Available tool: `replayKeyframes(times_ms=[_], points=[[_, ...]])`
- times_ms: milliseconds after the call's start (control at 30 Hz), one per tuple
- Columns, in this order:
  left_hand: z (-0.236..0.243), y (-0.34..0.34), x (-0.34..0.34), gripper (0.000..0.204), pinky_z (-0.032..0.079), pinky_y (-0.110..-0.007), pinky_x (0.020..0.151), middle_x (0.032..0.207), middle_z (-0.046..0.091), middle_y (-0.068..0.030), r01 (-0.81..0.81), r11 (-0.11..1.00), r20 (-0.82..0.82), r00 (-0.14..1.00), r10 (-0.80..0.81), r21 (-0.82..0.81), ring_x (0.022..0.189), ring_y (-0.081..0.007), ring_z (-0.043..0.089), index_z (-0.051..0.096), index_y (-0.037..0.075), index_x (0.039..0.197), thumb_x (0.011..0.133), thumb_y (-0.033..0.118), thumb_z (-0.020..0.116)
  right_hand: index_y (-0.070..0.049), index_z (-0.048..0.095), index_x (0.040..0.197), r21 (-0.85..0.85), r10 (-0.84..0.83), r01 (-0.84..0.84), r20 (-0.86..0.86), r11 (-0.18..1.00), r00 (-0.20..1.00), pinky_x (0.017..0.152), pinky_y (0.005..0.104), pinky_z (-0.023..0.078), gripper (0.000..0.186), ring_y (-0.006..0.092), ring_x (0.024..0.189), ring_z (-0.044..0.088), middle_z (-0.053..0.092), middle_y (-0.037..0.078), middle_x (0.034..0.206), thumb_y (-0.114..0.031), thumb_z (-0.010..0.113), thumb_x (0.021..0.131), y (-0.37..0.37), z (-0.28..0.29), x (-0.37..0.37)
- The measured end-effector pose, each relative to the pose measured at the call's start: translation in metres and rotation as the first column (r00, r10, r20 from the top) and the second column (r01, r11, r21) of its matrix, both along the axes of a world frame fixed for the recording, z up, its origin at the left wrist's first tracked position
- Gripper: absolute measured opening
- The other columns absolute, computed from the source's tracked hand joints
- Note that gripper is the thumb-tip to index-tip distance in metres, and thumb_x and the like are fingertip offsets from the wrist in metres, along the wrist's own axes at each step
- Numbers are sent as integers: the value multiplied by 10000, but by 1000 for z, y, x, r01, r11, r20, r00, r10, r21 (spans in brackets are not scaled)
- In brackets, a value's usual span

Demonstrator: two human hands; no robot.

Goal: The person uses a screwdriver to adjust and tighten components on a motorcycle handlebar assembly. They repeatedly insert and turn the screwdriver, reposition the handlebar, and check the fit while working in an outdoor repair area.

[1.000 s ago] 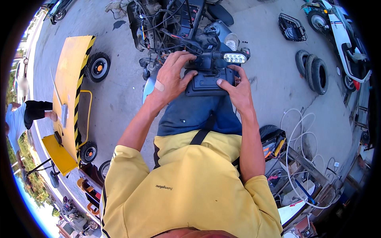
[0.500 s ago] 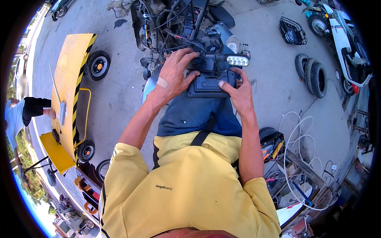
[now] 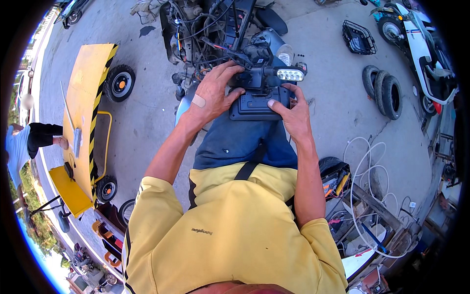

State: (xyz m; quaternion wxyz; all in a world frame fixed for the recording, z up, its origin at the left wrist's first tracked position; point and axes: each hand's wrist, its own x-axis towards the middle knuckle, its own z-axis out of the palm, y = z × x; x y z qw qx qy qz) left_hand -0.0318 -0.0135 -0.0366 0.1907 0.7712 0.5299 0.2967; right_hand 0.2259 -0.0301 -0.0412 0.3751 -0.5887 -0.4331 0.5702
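Note:
A black rectangular housing (image 3: 248,111) lies face-on above my lap, with a black bracket joined to its far edge. Out to the right of that bracket sticks an LED lamp (image 3: 290,74) with a row of clear lenses. My left hand (image 3: 213,93), a plaster on its wrist, grips the left side: the thumb presses the housing's upper left corner while the fingers reach over the bracket. At the right end, my right hand (image 3: 296,113) pinches the housing, thumb on its face and fingers around the edge. The bracket's underside is hidden.
Just beyond is a stripped vehicle front (image 3: 205,36) with exposed wires. A yellow cart (image 3: 83,93) stands left, a person's foot on it. Old tyres (image 3: 390,98), a black basket (image 3: 360,38) and a white scooter (image 3: 426,59) are at right; a pale hose (image 3: 353,210) coils nearer.
Both hands keep the same grip on the black housing. The whole view has shifted very slightly; nothing was taken up or let go.

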Motion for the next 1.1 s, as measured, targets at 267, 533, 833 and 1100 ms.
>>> replayKeyframes(times_ms=[267, 533, 833, 1100], points=[[10, 5, -7, 577, 508, -468, 1121, 1444, 627, -165, 86, 996, -99, 992, -84, 16, 1321, -393, 620, 633, 65, 1376, 854, 154, 863, -5, 562, 1438, 16, -7, 8, -33, 1000, 999, 870, 324, 573, 672, 176, 981, 709, 748, 141, 1110, -121, 879, 857, 0, -4, -1], [35, -19, -5, 575, 542, -477, 1040, 1334, 629, -154, 109, 994, -93, 990, -107, 12, 1240, -391, 618, 677, 95, 1347, 815, 140, 888, -8, 525, 1504, 35, 13, -11, -65, 999, 998, 895, 335, 577, 747, 180, 1021, 706, 748, 141, 1151, -106, 876, 852, 3, -16, 1], [34, -24, 6, 590, 540, -469, 1024, 1289, 627, -149, 181, 981, -114, 978, -173, 67, 1197, -376, 617, 694, 81, 1347, 793, 90, 897, 47, 538, 1430, 127, -6, 15, -67, 992, 998, 906, 335, 588, 664, 197, 1013, 736, 744, 151, 1166, -47, 859, 856, 2, -24, 0], [30, -17, 7, 571, 528, -483, 1060, 1335, 669, -146, 265, 963, -70, 963, -261, 57, 1226, -378, 619, 692, 40, 1329, 792, 73, 882, 30, 556, 1427, 55, -14, 23, -158, 998, 987, 902, 315, 600, 594, 180, 1025, 737, 740, 143, 1152, 15, 828, 899, -1, -15, 1]])
